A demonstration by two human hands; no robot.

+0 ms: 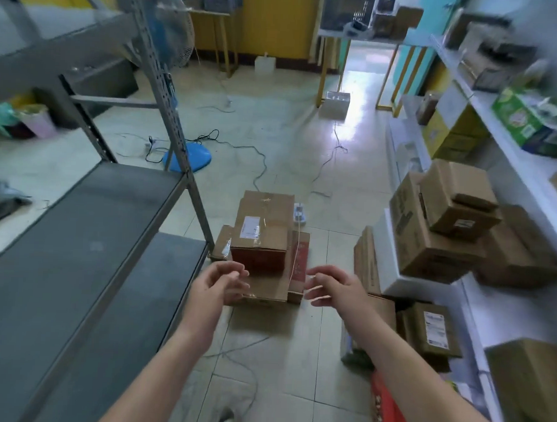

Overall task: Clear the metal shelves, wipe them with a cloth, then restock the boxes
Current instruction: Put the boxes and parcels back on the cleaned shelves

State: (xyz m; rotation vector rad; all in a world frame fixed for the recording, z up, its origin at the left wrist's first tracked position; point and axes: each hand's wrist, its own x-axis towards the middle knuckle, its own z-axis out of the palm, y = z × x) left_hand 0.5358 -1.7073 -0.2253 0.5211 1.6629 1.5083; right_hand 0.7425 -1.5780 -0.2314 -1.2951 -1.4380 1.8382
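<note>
Both arms are stretched out in front of the person, and both hands are loose. The left hand (pixel 219 281) and the right hand (pixel 328 286) have fingers spread and slightly curled, palms facing each other, gripping nothing. They hover at the near edge of a pile of boxes (pixel 261 292) on the floor tiles. I honestly can't tell if the left fingertips brush it.

I count four cartons in that pile: a flat one at the bottom front, one poking out on the left, a reddish one on the right, and a taller top box (pixel 260 238) with a white label and clear tape. The pile sits just beside the corner post of the metal shelves (pixel 80 235) on the left. Two dark gray decks show low down there, with a third level higher up.

On the right, white shelving (pixel 407 284) carries more cartons. Three (pixel 460 211) are stacked together, and the rest are too blurry to count. Just behind the pile lies one white power strip (pixel 299 213), with thin cables (pixel 263 166) trailing over the floor. Further back stands one fan (pixel 190 159) on a round blue base.
</note>
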